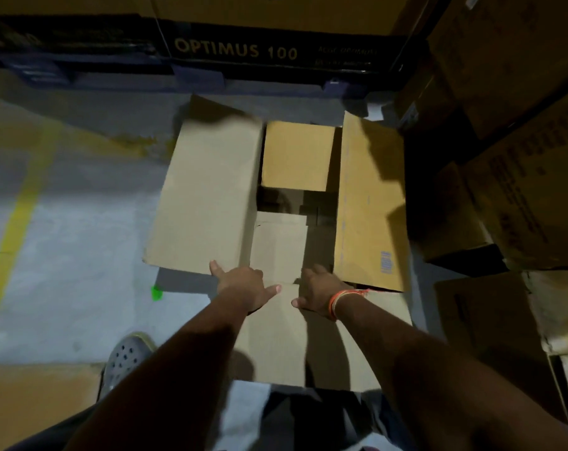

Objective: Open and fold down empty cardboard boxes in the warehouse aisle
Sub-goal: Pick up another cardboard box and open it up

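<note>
A brown cardboard box (276, 336) stands on the floor in front of me, its top open. The left flap (207, 196) and right flap (370, 206) are spread outward. The far flap (297, 156) and near flap (279, 245) lie inward over the dark inside. My left hand (240, 284) grips the box's near top edge at the left flap's corner, fingers over the edge and thumb on the outer wall. My right hand (318, 291), an orange thread round its wrist, grips the same edge just to the right.
Stacked cardboard boxes (520, 157) crowd the right side. A dark box marked OPTIMUS 100 (233, 48) sits on a blue pallet (194, 76) behind. Flat cardboard (38, 402) lies at lower left beside my shoe (126, 356). A yellow line (19, 222) crosses the grey floor.
</note>
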